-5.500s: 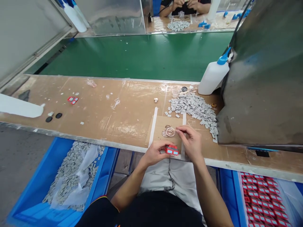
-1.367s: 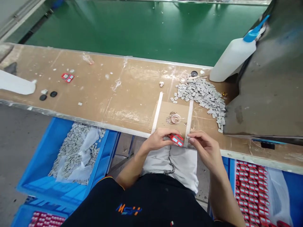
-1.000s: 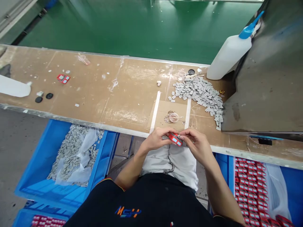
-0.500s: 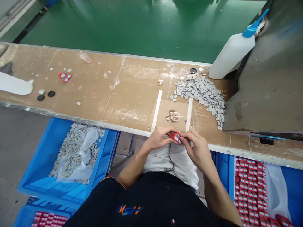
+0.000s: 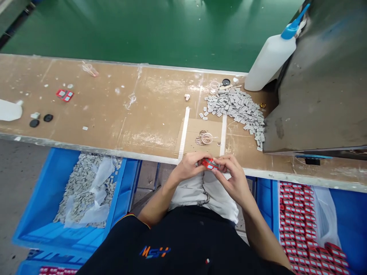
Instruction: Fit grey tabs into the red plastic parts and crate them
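My left hand (image 5: 189, 166) and my right hand (image 5: 231, 178) meet over my lap at the bench's near edge. Both pinch a small red part with pale windows (image 5: 209, 164); the left grips its left end, the right's fingertips press on its right end. Just beyond, on a cardboard patch (image 5: 197, 131), sits a small clear dish (image 5: 206, 138). A heap of several small grey chips (image 5: 237, 109) lies further back to the right.
A white squeeze bottle with a blue cap (image 5: 269, 57) leans against a grey metal housing (image 5: 318, 76). Blue bins stand below the bench: grey chips on the left (image 5: 83, 187), red parts on the right (image 5: 306, 221). A green belt (image 5: 143, 30) runs behind.
My right hand has come from beside the dish to the red part and closed on it with the left. The view has tilted down and shifted slightly.
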The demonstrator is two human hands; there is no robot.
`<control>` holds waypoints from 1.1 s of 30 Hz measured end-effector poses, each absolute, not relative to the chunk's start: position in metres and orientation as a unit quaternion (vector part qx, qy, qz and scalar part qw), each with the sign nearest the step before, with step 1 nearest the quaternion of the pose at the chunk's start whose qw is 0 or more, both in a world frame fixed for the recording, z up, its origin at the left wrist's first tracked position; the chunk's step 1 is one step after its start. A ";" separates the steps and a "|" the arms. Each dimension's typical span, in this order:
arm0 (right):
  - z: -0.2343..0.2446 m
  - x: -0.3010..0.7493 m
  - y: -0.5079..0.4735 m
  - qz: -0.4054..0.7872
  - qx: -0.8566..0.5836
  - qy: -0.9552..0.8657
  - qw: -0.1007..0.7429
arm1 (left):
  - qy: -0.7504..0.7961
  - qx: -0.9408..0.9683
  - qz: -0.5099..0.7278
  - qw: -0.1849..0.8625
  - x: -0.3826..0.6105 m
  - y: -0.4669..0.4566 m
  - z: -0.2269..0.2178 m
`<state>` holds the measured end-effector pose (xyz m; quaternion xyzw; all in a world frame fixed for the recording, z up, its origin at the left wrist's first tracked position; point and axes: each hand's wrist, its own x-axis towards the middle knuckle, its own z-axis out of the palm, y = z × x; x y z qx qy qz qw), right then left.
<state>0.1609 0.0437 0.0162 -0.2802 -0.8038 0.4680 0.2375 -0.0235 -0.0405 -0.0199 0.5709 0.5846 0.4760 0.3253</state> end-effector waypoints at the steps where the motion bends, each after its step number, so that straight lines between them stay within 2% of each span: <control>1: 0.014 0.160 0.043 0.486 -0.294 -0.787 0.242 | 0.573 0.560 0.496 0.335 -0.024 -0.040 -0.021; 7: 0.006 0.151 0.028 0.594 -0.344 -0.676 0.267 | 0.491 0.538 0.573 0.376 -0.027 -0.040 -0.019; 11: 0.009 0.150 0.028 0.539 -0.355 -0.699 0.308 | 0.503 0.527 0.577 0.370 -0.026 -0.038 -0.013; 24: 0.015 0.142 0.034 0.397 -0.269 -0.817 0.321 | 0.469 0.438 0.643 0.419 -0.025 -0.038 -0.018; 29: 0.009 0.142 0.034 0.396 -0.224 -0.825 0.334 | 0.454 0.427 0.646 0.440 -0.030 -0.040 -0.016; 33: 0.002 0.146 0.033 0.425 -0.259 -0.793 0.352 | 0.450 0.456 0.613 0.463 -0.032 -0.038 -0.014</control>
